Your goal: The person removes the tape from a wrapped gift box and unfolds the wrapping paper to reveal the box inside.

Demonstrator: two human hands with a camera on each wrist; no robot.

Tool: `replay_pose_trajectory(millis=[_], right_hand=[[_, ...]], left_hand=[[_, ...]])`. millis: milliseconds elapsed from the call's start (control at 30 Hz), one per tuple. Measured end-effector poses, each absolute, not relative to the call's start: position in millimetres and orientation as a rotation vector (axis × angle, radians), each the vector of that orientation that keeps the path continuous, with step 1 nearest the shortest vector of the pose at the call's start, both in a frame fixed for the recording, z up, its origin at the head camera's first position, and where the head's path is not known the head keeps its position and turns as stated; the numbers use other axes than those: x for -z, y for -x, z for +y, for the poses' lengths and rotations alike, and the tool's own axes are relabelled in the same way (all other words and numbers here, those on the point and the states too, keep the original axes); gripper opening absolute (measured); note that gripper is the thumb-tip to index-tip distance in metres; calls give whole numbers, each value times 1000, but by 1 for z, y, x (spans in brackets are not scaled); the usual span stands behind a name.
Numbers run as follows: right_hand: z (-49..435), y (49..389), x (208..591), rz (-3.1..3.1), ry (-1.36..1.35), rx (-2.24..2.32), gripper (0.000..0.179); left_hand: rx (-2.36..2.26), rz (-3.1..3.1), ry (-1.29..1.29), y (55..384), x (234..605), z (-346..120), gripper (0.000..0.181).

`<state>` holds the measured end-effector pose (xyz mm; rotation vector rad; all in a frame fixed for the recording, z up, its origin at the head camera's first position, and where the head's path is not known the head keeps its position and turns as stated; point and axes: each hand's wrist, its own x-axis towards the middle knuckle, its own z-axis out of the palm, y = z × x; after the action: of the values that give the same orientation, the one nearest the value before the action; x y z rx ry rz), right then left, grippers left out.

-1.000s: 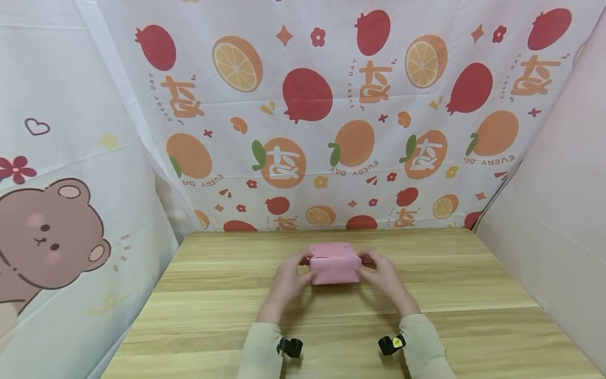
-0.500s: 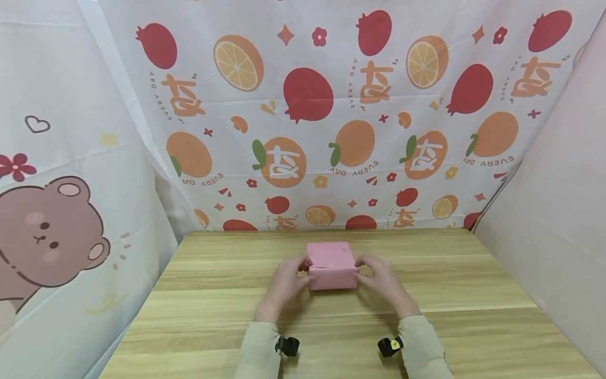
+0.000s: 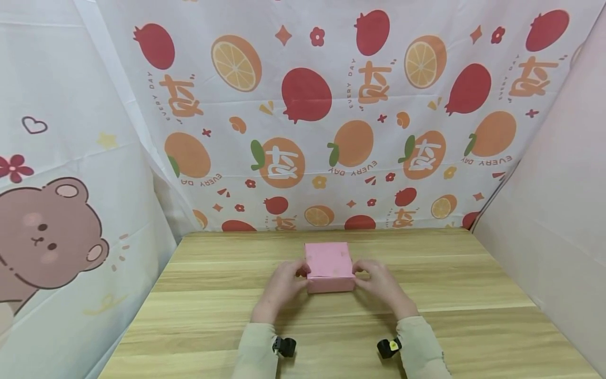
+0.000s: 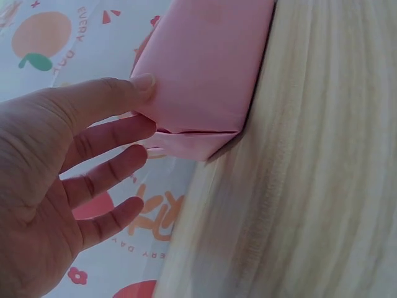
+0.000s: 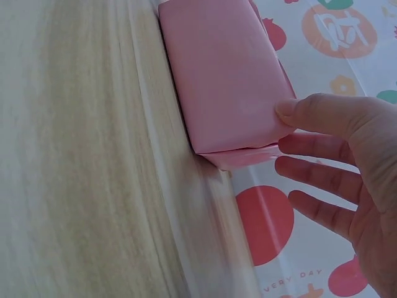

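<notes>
A pink paper-wrapped box [image 3: 329,260] sits near the back middle of the wooden table, its top and front face showing in the head view. My left hand [image 3: 284,284] pinches the box's left end at the near corner. In the left wrist view the thumb [image 4: 144,85] presses on the near face, while the lower fingers are spread free of it. On the opposite end my right hand [image 3: 379,281] grips the near right corner. Its thumb [image 5: 286,107] lies on the near face in the right wrist view. A folded paper flap [image 4: 192,143] shows at the box's left end.
The wooden table [image 3: 213,316] ends at a fruit-printed cloth [image 3: 326,152] just behind the box. Another cloth with a bear print [image 3: 52,237] hangs at left, and a plain white one [image 3: 544,226] on the right. Each wrist wears a black camera [image 3: 285,346].
The box has tipped toward me, so more of its top and less of its front face shows. Both hands have kept their grip and come slightly nearer and lower.
</notes>
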<state>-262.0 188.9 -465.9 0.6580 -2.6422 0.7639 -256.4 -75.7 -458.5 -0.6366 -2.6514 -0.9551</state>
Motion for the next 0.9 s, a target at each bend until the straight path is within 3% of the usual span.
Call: replay_pose_trajectory(millis=[467, 900], right_hand=[[189, 258, 457, -2742, -609, -884, 17], [189, 261, 441, -2627, -402, -877, 20]], left_hand=[[988, -2715, 580, 254, 453, -79, 11], [738, -2598, 366, 254, 452, -74, 26]])
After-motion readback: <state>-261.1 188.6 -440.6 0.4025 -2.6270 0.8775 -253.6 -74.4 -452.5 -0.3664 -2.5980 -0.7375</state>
